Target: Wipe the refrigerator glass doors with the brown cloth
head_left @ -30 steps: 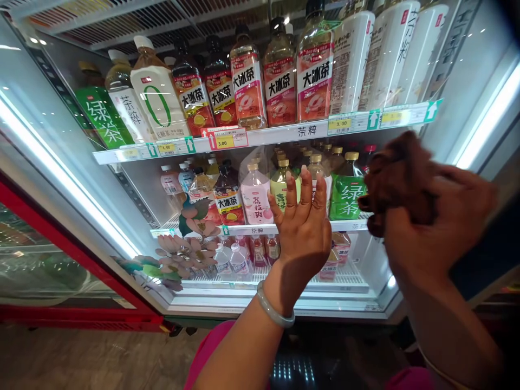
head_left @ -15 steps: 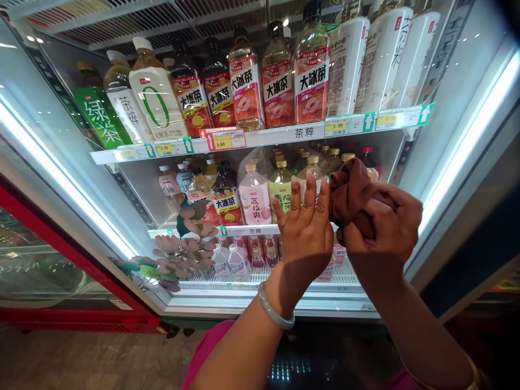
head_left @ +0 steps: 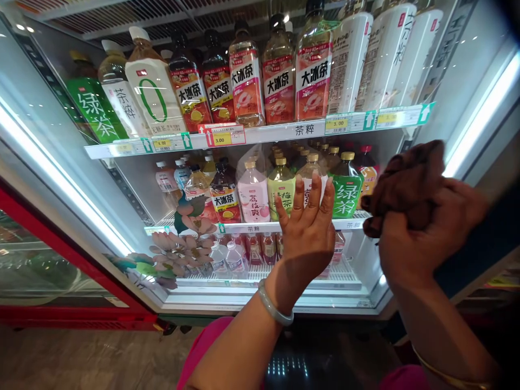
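My left hand [head_left: 309, 227], with a pale bangle [head_left: 273, 309] on its wrist, is raised with fingers spread, flat in front of the glass door; it holds nothing. Behind its fingertips are a yellow-green bottle [head_left: 281, 189] and a pale bottle. My right hand [head_left: 430, 227] is closed around a bunched brown cloth [head_left: 406, 187] near the right side of the door. A green bottle [head_left: 346, 187] shows between the two hands. Whether the cloth touches the glass cannot be made out.
Bottles such as a white one [head_left: 154, 92] line the upper shelf [head_left: 276, 132]. Flower stickers [head_left: 182, 249] are at the door's lower left. A red-framed cooler [head_left: 81, 319] stands at the left, with brown floor [head_left: 89, 357] below.
My right hand and the brown cloth have moved right, away from my left hand, uncovering the green bottle. My left hand stays nearly in place, still spread.
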Motion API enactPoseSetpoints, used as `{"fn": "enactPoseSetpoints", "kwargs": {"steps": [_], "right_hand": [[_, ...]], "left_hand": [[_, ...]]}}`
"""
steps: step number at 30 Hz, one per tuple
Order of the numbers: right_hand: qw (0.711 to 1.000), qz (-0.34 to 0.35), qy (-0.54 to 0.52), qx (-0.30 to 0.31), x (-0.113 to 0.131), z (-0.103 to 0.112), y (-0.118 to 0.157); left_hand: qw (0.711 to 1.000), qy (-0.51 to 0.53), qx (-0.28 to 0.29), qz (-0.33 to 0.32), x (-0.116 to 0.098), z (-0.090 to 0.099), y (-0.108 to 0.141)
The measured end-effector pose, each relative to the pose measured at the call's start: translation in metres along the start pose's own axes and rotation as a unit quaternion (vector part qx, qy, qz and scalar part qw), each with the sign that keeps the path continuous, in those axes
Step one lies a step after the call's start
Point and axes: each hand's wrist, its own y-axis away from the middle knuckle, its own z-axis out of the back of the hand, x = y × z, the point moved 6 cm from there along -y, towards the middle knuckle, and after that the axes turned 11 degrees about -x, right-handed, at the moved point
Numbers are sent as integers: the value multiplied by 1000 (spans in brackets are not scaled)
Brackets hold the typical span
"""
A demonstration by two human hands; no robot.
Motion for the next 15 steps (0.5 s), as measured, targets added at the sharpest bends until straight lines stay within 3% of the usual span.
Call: {"fn": "enactPoseSetpoints", "kwargs": {"steps": [3, 5, 8, 12, 15], "right_hand": [[998, 38, -36, 36, 40, -6, 8], [996, 58, -37, 61, 46, -7, 7], [995, 94, 8, 40, 15, 2, -3], [998, 42, 40, -22, -52, 16, -13], [999, 19, 35, -27, -50, 16, -7]], "left_hand": [[1000, -6, -11, 0, -2, -1, -1], [1000, -9, -16, -1, -3, -1, -1], [1000, -5, -14, -4, -2, 0, -1], [1000, 14, -5, -2, 0, 0, 0], [1000, 19, -4, -4, -1, 1, 1]]}}
